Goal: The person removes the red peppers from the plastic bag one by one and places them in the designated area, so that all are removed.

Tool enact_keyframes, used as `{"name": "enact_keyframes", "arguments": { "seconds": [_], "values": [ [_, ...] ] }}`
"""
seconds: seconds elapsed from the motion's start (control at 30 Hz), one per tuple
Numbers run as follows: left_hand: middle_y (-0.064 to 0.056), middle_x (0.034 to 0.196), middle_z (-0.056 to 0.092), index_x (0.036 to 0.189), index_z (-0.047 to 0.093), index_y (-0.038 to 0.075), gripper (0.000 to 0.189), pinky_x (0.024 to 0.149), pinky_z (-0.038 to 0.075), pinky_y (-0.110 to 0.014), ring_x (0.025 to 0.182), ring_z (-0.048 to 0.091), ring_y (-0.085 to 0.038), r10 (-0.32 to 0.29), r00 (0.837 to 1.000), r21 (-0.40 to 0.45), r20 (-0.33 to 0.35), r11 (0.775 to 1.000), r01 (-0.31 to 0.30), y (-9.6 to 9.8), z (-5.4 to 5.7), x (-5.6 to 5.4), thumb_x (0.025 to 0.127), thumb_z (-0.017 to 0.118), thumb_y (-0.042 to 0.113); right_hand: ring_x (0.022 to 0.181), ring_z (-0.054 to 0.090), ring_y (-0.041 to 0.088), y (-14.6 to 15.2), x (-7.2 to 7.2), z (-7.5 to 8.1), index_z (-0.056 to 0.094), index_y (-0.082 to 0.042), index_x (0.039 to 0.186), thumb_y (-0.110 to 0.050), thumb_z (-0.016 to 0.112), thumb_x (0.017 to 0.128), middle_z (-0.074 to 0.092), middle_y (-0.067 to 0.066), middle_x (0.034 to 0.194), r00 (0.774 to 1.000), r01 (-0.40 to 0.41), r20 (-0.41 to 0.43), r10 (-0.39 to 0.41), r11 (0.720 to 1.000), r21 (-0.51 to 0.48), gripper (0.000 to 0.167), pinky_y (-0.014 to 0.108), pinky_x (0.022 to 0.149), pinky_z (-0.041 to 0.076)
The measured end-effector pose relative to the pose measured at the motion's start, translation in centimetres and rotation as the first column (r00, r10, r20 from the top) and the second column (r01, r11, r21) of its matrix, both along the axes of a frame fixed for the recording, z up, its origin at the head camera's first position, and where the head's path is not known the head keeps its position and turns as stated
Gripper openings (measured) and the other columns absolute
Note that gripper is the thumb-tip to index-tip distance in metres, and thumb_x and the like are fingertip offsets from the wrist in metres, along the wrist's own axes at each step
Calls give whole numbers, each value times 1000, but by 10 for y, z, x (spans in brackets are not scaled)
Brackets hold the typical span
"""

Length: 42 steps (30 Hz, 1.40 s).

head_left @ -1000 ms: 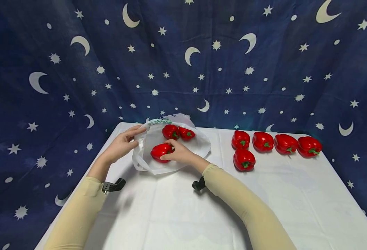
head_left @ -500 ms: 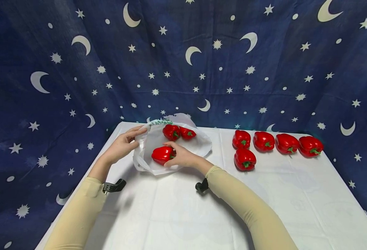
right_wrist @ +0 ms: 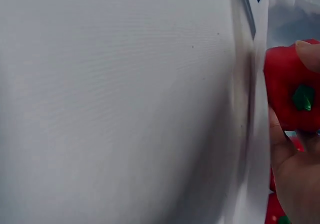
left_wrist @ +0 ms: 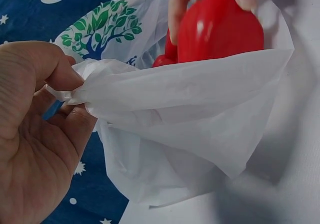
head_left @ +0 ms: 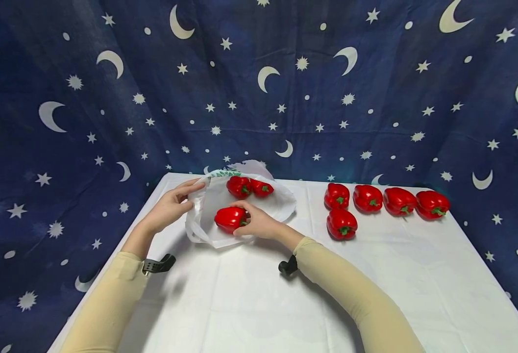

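A white plastic bag (head_left: 286,202) lies on its side with its mouth toward me. My left hand (head_left: 167,210) pinches the bag's left edge between thumb and fingers, as the left wrist view shows up close on the plastic (left_wrist: 175,102). Inside the mouth, my right hand (head_left: 262,223) grips a red bell pepper (head_left: 228,219) by its stem end. Its green stem (right_wrist: 303,98) shows between thumb and fingers in the right wrist view. Deeper in the bag are two more red bell peppers, one on the left (head_left: 238,187) and one on the right (head_left: 260,188).
On the right of the white-covered table (head_left: 263,309), several red bell peppers form a back row, from the left one (head_left: 336,196) to the right one (head_left: 432,204). Another bell pepper (head_left: 341,224) lies in front of it. A dark blue curtain (head_left: 241,88) hangs behind.
My right hand has shifted slightly toward me, and the bell pepper in it has turned so its stem end points more to the right. My left hand keeps its pinch on the bag.
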<state>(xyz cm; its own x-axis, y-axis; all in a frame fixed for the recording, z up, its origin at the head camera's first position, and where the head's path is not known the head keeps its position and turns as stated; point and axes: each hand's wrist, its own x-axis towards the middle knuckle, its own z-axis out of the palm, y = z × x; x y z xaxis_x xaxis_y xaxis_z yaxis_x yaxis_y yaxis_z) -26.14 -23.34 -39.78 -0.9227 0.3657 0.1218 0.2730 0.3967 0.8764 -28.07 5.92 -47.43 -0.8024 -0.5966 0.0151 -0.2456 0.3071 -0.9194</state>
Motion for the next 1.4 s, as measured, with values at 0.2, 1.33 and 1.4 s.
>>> {"name": "enact_keyframes", "arguments": {
  "seconds": [0.2, 1.33, 1.4],
  "values": [
    [-4, 165, 31, 150, 53, 8, 59, 100, 38, -14, 148, 32, -33, -20, 1000, 10, -5, 1000, 20, 0, -2, -1, 93, 52, -6, 122, 56, 27, 23, 16, 14, 46, -19, 151, -15, 84, 83, 54, 5, 139, 999, 48, 0, -48, 999, -22, 79, 36, 95, 52],
    [-2, 167, 24, 152, 52, 12, 56, 117, 26, -53, 152, 25, -33, -31, 999, -42, 12, 999, 31, 6, -2, -2, 97, 53, -1, 126, 48, 39, 221, 82, 61, 38, -20, 156, -23, 86, 84, 45, 17, 149, 814, 576, -41, -580, 814, -77, 87, 32, 86, 56],
    [-2, 167, 24, 152, 52, 12, 56, 117, 27, -53, 151, 25, -33, -32, 999, -43, 10, 999, 33, 7, -2, -2, 97, 54, -1, 125, 48, 39, 232, 85, 60, 37, -19, 156, -22, 85, 85, 45, 19, 148, 795, 600, -53, -604, 796, -75, 86, 27, 82, 56]
  ]
}}
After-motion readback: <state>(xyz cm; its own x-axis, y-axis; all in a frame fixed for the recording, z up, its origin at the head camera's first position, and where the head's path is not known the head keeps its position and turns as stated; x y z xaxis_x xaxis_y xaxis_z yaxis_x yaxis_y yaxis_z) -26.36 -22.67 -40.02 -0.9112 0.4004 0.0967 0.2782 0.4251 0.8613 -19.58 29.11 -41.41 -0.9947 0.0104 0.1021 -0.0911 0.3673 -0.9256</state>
